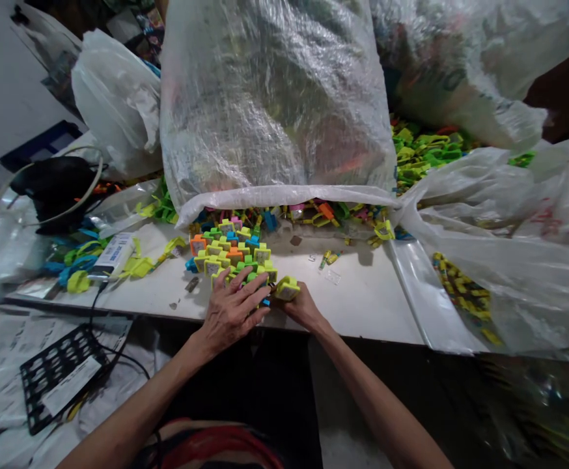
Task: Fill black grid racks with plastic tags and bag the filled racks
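Note:
A block of toy watches (233, 251) in yellow-green, orange, green and blue stands in packed rows on the white table, small grey faces showing. Over its near edge lies my left hand (235, 306), fingers spread and touching the closest watches. Just to the right, my right hand (305, 306) is closed on a yellow-green toy watch (287, 288). The right fingertips are hidden behind that piece. Small yellow and green bits (329, 258) and a clear plastic scrap (333, 277) lie on the table beyond my right hand.
A large filled white plastic bag (279, 98) stands behind the block, above a heap of coloured pieces (323, 212). On the right, a clear bag (509, 228) covers yellow pieces. A white cabled device (112, 255) is at left; a black grid tray (62, 374) lies lower left.

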Tool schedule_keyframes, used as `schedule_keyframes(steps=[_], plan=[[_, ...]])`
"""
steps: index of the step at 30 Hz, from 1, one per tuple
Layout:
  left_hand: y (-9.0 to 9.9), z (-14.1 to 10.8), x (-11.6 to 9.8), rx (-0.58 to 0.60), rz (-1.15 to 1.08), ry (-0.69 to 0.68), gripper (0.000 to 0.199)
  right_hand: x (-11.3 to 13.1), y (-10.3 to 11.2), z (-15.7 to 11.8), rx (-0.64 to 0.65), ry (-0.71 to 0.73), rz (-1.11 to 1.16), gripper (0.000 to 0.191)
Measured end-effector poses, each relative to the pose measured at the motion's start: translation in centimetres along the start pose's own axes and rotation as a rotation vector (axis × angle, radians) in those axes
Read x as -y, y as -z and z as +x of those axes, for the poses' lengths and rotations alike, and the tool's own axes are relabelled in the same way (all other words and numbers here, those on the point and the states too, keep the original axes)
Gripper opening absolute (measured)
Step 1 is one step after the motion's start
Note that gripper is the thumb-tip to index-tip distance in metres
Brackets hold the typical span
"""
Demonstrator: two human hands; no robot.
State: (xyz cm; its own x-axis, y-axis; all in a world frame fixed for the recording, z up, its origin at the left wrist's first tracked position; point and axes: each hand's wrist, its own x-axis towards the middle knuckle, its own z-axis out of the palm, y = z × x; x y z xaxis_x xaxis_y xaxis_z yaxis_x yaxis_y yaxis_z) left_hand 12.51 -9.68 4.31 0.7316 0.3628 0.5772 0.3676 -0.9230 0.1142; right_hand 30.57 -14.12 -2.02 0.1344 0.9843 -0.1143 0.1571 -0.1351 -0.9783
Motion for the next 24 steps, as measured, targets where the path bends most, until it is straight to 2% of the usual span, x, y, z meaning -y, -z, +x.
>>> schedule_keyframes(steps=[2,5,7,9,11,12,13,16,17,18,20,24], plan=[[0.1,0.3,-0.2,0.033,0.013,0.006,0.029,0.3,-0.2,-0.2,0.043,0.101,-0.208,0.006],[0.1,1.0,-0.4,0.095,0.044,-0.006,0.038,0.4,-1.0,-0.5,0.026,0.181,-0.501,0.014],[-0.1,1.5,-0.5,0.128,0.056,-0.025,0.038,0.3,-1.0,-0.4,0.001,0.179,-0.594,0.018],[-0.3,1.7,-0.4,0.131,0.062,-0.033,0.033,0.5,0.0,0.6,0.138,0.161,-0.573,0.019],[-0.5,1.8,-0.4,0.110,0.062,-0.030,0.031,1.4,2.3,2.5,0.316,0.125,-0.542,0.019],[-0.5,1.8,-0.3,0.101,0.059,-0.029,0.032,2.1,3.8,3.9,0.347,0.097,-0.574,0.020],[-0.5,1.7,-0.3,0.095,0.056,-0.027,0.032,2.9,5.5,5.4,0.280,0.059,-0.664,0.022],[-0.4,1.7,-0.3,0.086,0.050,-0.027,0.033,5.3,9.9,9.9,-0.175,-0.105,-1.134,0.030],[-0.3,1.7,-0.3,0.083,0.050,-0.027,0.032,5.8,10.9,11.1,-0.267,-0.149,-1.251,0.033],[-0.3,1.7,-0.3,0.081,0.051,-0.028,0.032,6.0,11.6,12.0,-0.310,-0.173,-1.329,0.035],[-0.4,1.6,-0.2,0.074,0.053,-0.027,0.032,5.8,12.0,13.1,-0.284,-0.157,-1.383,0.039],[-0.6,1.5,-0.3,0.037,0.030,-0.010,0.033,4.6,11.0,13.2,-0.217,-0.087,-1.440,0.039]])
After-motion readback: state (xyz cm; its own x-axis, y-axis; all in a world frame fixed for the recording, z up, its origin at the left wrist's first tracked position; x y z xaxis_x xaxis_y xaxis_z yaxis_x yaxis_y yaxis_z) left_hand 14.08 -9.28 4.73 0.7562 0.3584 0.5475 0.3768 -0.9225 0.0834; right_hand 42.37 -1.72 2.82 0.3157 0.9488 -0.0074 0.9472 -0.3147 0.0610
